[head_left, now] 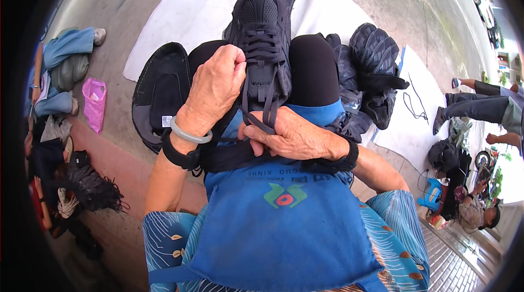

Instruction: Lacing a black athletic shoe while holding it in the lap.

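Observation:
A black lace-up sneaker (263, 24) rests between my knees, its toe pointing away from me. Crossed laces run over its upper, and a loose black shoelace (268, 107) hangs in a loop from the ankle end. My left hand (215, 82) is curled closed against the sneaker's left side; its fingertips are hidden, so what it grips does not show. Below the ankle end, my right hand (292, 135) pinches the hanging shoelace between thumb and fingers. To the left of my knee lies an upturned black shoe part (162, 93) with a small white label inside.
More black shoes (374, 54) are heaped by my right knee, on a white sheet (349, 0). A loose black cord (416, 95) lies at the right. A pink bag (95, 103) stands at the left. People sit at both sides, beside black bundles (93, 183).

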{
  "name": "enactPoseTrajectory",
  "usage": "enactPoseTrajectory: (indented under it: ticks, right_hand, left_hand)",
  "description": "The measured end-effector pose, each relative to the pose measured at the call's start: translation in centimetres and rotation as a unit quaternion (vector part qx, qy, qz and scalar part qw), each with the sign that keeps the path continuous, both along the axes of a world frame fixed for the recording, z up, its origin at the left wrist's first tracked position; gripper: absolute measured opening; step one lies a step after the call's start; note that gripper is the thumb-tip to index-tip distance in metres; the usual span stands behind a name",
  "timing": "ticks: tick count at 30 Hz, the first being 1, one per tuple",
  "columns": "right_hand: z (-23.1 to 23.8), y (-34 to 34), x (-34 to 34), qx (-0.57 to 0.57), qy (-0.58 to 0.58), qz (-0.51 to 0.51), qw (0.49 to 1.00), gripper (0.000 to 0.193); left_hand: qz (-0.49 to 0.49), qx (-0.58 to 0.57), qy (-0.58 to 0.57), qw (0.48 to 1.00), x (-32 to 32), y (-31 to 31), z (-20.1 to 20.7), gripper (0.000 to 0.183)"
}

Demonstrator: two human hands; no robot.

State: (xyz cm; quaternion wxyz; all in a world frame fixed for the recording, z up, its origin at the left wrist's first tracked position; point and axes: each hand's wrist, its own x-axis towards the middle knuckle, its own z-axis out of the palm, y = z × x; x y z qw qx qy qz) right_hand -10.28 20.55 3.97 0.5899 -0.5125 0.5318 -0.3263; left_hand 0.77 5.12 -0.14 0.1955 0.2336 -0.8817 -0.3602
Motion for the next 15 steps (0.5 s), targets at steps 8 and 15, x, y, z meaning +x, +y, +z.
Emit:
enactPoseTrajectory:
  ticks: [8, 15]
  right_hand:
    - [-0.5, 0.3, -0.3, 0.064, -0.032, -0.030, 0.997, 0.028]
    - [-0.8, 0.4, -0.6, 0.065, -0.075, -0.026, 0.995, 0.030]
  left_hand:
    - [-0.079, 0.432, -0.152, 0.885, 0.5, -4.4, 1.5, 0.012]
    - [0.031, 0.379, -0.055, 0.923, 0.5, -1.0, 1.8, 0.017]
